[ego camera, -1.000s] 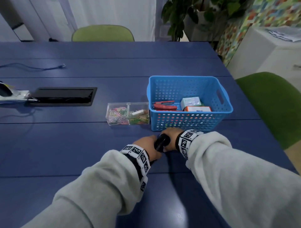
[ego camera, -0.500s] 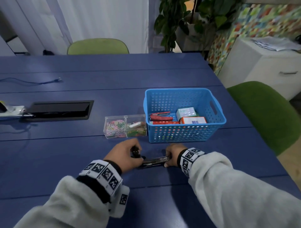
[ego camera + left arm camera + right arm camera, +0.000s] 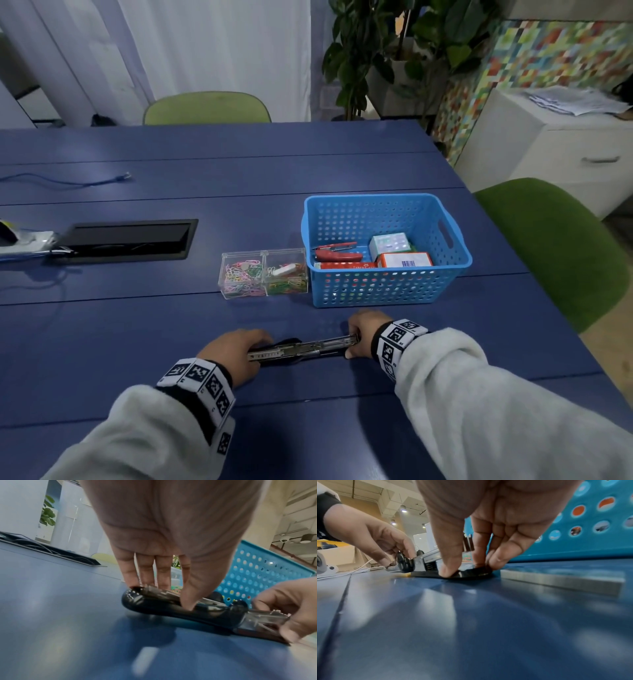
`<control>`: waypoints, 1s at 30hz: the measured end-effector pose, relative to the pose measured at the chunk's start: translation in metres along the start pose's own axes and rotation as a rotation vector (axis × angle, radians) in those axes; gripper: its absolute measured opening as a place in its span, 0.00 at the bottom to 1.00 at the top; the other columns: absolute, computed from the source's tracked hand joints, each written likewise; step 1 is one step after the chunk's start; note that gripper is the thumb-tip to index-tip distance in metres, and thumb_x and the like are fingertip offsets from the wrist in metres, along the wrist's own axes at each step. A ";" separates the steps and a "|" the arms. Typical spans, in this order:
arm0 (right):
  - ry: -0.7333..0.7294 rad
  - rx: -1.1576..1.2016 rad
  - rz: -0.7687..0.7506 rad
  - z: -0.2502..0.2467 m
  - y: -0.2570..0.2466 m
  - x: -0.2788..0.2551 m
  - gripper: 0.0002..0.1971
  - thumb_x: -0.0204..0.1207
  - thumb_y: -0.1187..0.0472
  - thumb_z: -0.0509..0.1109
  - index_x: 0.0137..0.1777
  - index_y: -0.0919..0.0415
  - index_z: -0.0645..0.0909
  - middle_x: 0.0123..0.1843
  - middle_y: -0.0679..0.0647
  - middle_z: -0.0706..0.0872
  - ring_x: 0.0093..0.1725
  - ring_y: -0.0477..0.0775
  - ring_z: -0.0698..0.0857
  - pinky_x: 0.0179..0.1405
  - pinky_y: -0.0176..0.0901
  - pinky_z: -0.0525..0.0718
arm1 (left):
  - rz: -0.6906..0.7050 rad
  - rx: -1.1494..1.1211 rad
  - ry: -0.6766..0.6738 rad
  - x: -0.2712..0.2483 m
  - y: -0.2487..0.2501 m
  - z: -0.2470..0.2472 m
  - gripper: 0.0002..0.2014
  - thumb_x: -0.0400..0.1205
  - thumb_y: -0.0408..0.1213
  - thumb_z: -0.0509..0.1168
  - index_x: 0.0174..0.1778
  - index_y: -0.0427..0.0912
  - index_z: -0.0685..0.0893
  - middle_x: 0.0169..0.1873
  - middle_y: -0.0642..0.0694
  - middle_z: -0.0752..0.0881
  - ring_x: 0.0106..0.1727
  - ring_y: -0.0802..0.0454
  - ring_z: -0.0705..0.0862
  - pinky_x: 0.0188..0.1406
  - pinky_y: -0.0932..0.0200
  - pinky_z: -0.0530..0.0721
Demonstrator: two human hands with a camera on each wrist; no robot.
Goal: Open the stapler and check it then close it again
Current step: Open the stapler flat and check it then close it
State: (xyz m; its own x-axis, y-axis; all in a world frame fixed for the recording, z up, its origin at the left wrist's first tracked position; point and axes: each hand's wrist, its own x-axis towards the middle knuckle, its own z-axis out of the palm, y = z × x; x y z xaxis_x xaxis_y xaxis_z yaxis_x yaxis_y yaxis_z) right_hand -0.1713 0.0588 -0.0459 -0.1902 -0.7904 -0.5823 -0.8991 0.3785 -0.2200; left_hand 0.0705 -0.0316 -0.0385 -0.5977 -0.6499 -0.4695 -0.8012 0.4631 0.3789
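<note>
The black stapler (image 3: 305, 347) lies opened out flat on the blue table (image 3: 137, 342), its metal staple channel facing up. My left hand (image 3: 236, 353) pinches the black top cover at the left end, thumb on the near side and fingers on the far side (image 3: 164, 595). My right hand (image 3: 363, 334) pinches the base at the right end between thumb and fingertips and holds it on the table (image 3: 469, 569). In the right wrist view the stapler (image 3: 426, 561) stretches away towards my left hand (image 3: 373, 540).
A blue perforated basket (image 3: 387, 287) holding boxes and a red stapler stands just behind my hands. Left of it is a clear box of paper clips (image 3: 263, 274). A strip of staples (image 3: 556, 580) lies by the basket. A black cable hatch (image 3: 126, 240) is at far left.
The stapler was shut and held between both hands. My left hand swung its top arm out leftwards, and now it lies spread flat. The head view tilted up.
</note>
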 end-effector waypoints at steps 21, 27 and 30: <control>0.058 -0.164 0.127 0.011 0.047 -0.034 0.17 0.77 0.59 0.65 0.65 0.62 0.76 0.70 0.59 0.75 0.65 0.63 0.80 0.64 0.51 0.82 | 0.140 0.194 -0.063 0.004 0.032 0.019 0.32 0.79 0.31 0.54 0.70 0.74 0.60 0.68 0.49 0.72 0.67 0.44 0.73 0.66 0.47 0.77; 0.035 -0.150 0.202 0.010 0.042 -0.030 0.16 0.75 0.61 0.65 0.63 0.61 0.77 0.67 0.58 0.80 0.62 0.62 0.83 0.59 0.51 0.83 | 0.138 0.182 -0.075 0.005 0.031 0.019 0.32 0.80 0.31 0.54 0.71 0.73 0.60 0.67 0.48 0.72 0.68 0.44 0.72 0.67 0.47 0.76; 0.074 -0.098 0.224 0.003 0.042 -0.039 0.14 0.74 0.57 0.64 0.58 0.59 0.80 0.61 0.58 0.85 0.58 0.61 0.85 0.53 0.46 0.83 | 0.132 0.177 -0.079 0.004 0.030 0.020 0.32 0.80 0.31 0.54 0.71 0.73 0.60 0.67 0.47 0.73 0.67 0.43 0.72 0.67 0.46 0.76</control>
State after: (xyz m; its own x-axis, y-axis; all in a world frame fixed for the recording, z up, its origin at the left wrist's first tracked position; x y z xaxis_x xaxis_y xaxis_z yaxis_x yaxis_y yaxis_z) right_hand -0.2010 0.1072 -0.0346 -0.4142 -0.7263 -0.5485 -0.8643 0.5027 -0.0130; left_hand 0.0434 -0.0085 -0.0452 -0.6925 -0.5305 -0.4890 -0.7042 0.6441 0.2986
